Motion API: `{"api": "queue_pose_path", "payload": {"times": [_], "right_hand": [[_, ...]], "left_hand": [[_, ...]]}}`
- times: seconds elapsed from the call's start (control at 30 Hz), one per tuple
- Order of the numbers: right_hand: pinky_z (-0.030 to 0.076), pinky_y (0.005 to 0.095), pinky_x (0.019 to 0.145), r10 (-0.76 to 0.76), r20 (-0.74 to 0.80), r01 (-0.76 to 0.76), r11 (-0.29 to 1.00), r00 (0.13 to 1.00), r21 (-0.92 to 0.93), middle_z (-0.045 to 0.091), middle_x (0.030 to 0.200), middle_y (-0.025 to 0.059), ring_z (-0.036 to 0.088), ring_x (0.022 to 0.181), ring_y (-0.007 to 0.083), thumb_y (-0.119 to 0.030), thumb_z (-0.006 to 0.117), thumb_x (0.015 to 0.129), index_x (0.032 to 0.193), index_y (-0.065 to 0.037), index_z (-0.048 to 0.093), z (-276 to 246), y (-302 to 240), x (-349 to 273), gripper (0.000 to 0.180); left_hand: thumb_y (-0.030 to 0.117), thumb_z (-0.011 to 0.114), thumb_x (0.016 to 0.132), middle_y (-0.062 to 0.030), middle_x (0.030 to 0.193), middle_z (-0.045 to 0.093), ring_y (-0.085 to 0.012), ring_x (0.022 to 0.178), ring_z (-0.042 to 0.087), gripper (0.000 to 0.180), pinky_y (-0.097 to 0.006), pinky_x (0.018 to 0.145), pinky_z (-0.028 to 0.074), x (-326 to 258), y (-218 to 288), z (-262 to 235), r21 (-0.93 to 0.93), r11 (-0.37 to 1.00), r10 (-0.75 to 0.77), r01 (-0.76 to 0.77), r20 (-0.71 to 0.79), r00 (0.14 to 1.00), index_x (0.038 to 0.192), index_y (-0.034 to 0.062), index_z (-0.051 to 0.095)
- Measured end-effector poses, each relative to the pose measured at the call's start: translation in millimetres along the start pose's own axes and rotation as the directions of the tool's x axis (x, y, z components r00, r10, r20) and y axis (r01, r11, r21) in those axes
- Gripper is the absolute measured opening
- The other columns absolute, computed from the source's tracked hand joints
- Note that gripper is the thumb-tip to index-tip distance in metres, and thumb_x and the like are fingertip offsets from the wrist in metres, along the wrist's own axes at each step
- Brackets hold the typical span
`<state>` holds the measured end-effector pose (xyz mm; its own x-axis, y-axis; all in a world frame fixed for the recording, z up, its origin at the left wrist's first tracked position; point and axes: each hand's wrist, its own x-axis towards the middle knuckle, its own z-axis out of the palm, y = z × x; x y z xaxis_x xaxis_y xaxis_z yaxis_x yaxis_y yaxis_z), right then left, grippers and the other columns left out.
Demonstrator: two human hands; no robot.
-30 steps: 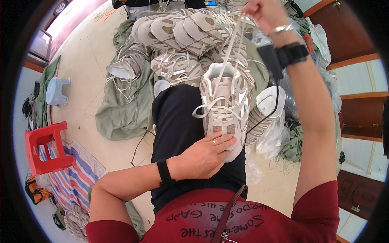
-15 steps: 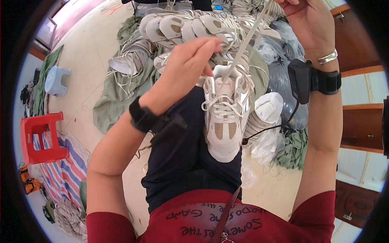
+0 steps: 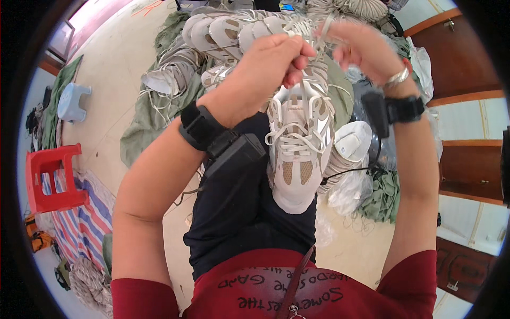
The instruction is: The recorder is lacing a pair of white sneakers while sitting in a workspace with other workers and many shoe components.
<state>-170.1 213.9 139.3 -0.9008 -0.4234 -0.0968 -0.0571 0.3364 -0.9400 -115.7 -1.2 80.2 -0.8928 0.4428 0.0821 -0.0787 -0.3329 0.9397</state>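
Note:
A beige and white sneaker point(image 3: 295, 192) rests on my dark-trousered lap, toe toward me, with pale laces crossed over its tongue. A long shoelace point(image 3: 303, 91) rises out of its upper end. Above the shoe's opening, my left hand point(image 3: 268, 66) is closed, pinching that lace between thumb and fingers. Just to its right, my right hand point(image 3: 366, 50) has curled fingers, slightly smeared by motion, with the lace at its fingertips. Both hands are close together, raised off the shoe. Each wrist wears a black strapped device; a silver bangle circles my right wrist.
Rows of similar sneakers point(image 3: 226, 34) lie beyond my hands. More shoes sit on green cloth point(image 3: 141, 135) at the left. A white shoe point(image 3: 353, 141) and plastic bags point(image 3: 348, 194) are right of my lap. Red point(image 3: 36, 181) and blue stools point(image 3: 75, 102) stand far left.
My right hand has come down and leftward from high up, where it held the lace stretched. My left hand has moved up and right and now pinches the lace. The sneaker stays put.

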Motion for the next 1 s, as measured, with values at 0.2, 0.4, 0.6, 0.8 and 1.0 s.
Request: {"api": "queue_pose_path", "payload": {"times": [0.2,0.4,0.6,0.8,1.0], "right_hand": [[0.048,0.0221,0.052,0.259,0.27,-0.278,0.96,0.927,0.033,0.064,0.075,0.0034,0.057,0.06,0.0076,-0.033,0.052,0.097,0.12,-0.006,0.062,62.7,40.6,-44.1,0.037],[0.046,0.0223,0.052,0.146,0.332,-0.265,0.9,0.932,0.346,0.049,0.07,-0.0038,0.045,0.056,0.005,-0.027,0.044,0.101,0.105,0.001,0.063,77.7,77.4,-43.5,0.033],[0.047,0.0236,0.051,0.161,0.229,-0.265,0.781,0.96,0.565,0.046,0.068,-0.0047,0.042,0.054,0.0049,-0.025,0.045,0.101,0.093,0.0,0.061,80.3,95.1,-46.0,0.031],[0.051,0.0244,0.058,0.159,0.163,-0.212,0.891,0.974,0.401,0.046,0.067,-0.0045,0.041,0.052,0.0056,-0.02,0.043,0.099,0.092,0.0,0.061,81.1,84.9,-20.8,0.028],[0.056,0.0345,0.077,-0.001,-0.234,0.129,0.835,0.972,0.534,0.047,0.07,-0.0014,0.046,0.059,0.0085,-0.02,0.047,0.099,0.093,0.001,0.058,40.1,97.6,15.5,0.024]], "left_hand": [[0.024,0.043,0.102,-0.0002,0.081,0.05,-0.008,0.065,0.047,0.026,-0.022,0.058,0.042,6.6,-7.1,-6.7,-0.113,0.993,-0.044,0.047,0.026,0.999,0.1,0.0018,0.056],[0.025,0.049,0.099,-0.0047,0.085,0.055,-0.0152,0.072,0.058,0.026,-0.03,0.061,0.047,8.4,-18.5,-15.7,0.217,0.968,-0.131,0.129,-0.003,0.991,0.097,0.0013,0.058],[0.015,0.06,0.081,-0.0118,0.084,0.06,-0.0322,0.08,0.061,0.013,-0.043,0.068,0.048,-79.4,-42.0,10.0,0.906,0.111,0.016,-0.408,0.409,0.912,0.089,0.0055,0.061],[0.014,0.059,0.082,-0.0158,0.134,0.05,-0.0292,0.131,0.042,0.05,-0.044,0.109,0.032,-140.8,-73.0,42.5,0.769,0.327,-0.048,-0.549,0.594,0.803,0.128,-0.0043,0.05],[0.014,0.06,0.082,-0.0146,0.136,0.049,-0.0283,0.132,0.041,0.049,-0.044,0.109,0.032,-137.3,-75.5,39.6,0.747,0.315,-0.048,-0.586,0.629,0.776,0.127,-0.0029,0.052]]}}
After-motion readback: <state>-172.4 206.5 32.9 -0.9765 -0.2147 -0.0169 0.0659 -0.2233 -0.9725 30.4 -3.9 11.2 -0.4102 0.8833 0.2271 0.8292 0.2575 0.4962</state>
